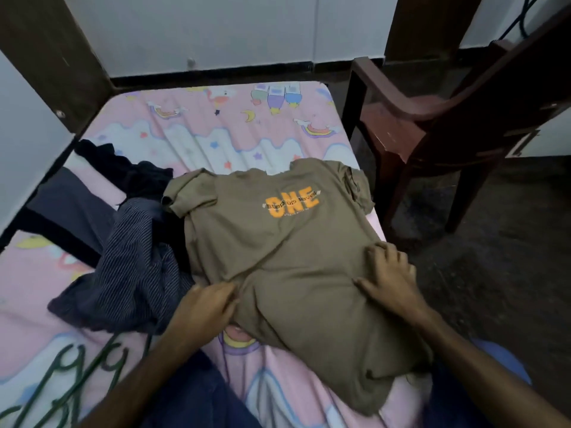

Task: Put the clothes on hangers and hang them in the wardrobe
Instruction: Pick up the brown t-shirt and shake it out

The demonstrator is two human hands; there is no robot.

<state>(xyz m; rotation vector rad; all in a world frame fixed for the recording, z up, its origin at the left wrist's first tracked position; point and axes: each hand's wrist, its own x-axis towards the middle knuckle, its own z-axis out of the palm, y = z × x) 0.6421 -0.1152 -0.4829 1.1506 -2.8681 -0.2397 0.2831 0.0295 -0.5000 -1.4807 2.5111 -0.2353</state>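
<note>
A khaki T-shirt (278, 242) with an orange "ONE" print lies spread on the bed, collar away from me. My left hand (205, 307) pinches a fold of its fabric near the left side of the lower body. My right hand (391, 274) rests flat on the shirt's right side with fingers spread. Several green hangers (77, 369) lie on the sheet at the lower left. A striped dark garment (129, 273) is heaped left of the T-shirt, with more dark clothes (123, 174) behind it.
The bed (216, 131) has a pink cartoon-print sheet. A dark brown plastic armchair (432, 125) stands on the floor to the right of the bed. White wall panels and dark wooden posts (55, 50) rise at the left and behind.
</note>
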